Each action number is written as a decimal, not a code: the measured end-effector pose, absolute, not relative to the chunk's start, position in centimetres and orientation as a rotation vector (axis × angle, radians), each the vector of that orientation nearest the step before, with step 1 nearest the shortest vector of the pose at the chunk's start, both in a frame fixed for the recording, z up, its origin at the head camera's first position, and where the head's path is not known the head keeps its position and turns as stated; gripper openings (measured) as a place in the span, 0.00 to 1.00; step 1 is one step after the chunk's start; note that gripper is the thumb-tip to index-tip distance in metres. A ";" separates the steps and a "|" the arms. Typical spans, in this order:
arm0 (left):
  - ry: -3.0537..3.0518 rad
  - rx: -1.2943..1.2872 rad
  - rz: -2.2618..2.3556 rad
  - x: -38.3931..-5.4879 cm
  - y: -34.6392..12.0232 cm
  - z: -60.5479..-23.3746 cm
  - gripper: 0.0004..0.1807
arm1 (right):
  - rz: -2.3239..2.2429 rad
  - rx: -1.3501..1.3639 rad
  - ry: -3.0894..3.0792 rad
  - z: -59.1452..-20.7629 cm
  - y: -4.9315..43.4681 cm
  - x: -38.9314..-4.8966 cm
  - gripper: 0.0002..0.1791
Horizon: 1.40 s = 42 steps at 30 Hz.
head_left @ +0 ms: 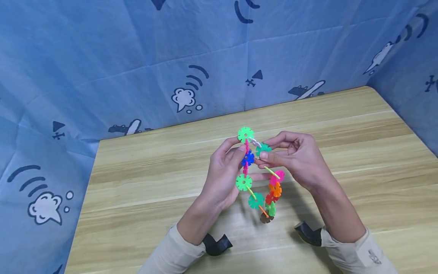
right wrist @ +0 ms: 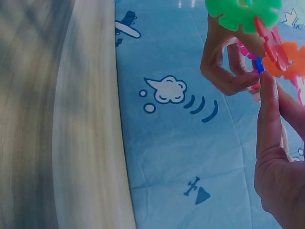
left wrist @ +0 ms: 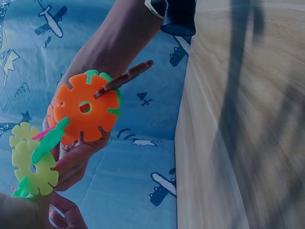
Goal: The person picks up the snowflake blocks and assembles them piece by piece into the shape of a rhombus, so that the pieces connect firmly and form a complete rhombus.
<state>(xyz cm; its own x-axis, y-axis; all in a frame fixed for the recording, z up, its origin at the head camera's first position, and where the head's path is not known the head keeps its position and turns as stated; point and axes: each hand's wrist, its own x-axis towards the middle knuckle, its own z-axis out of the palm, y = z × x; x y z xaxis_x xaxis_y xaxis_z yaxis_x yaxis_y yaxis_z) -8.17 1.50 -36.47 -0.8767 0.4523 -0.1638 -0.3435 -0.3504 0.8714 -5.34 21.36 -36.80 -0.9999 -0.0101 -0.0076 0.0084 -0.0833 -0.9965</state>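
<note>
- Writing: none readable on the toy or the blue cloth [head_left: 102,57]; the cloth carries only printed planes, clouds and curved stripes. A small mark on the right sleeve [head_left: 373,257] is too small to read.
- Left hand [head_left: 224,177]: fingers curled, thumb and forefinger pinching the upper part of the chain of plastic flower discs [head_left: 260,179], near the blue disc [head_left: 248,158] and just below the top green disc [head_left: 245,134].
- Right hand [head_left: 297,158]: fingers curled, thumb and forefinger pinching a green disc [head_left: 263,149] at the top of the chain, close against the left fingertips.
- The two hands are together, both clamped on the chain.
- Chain position: held up above the wooden table [head_left: 342,125], mid-table; it seems to form a loop hanging below the hands, lowest brown disc [head_left: 266,218] perhaps clear of the wood, cannot tell.
- Left wrist view: orange disc [left wrist: 86,112] and yellow-green disc [left wrist: 33,167] close up, against the fingers.
</note>
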 end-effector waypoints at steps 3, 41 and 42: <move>1.412 0.146 2.242 -8.1 1.5 -36.5 0.16 | -2.319 0.009 2.111 -36.7 21.4 -5.3 0.09; 1.634 0.219 2.182 -8.0 1.3 -36.2 0.16 | -2.289 0.152 2.227 -37.2 20.0 -5.7 0.11; 1.632 0.210 2.180 -8.0 1.3 -36.2 0.16 | -2.300 0.149 2.227 -37.3 20.0 -5.7 0.10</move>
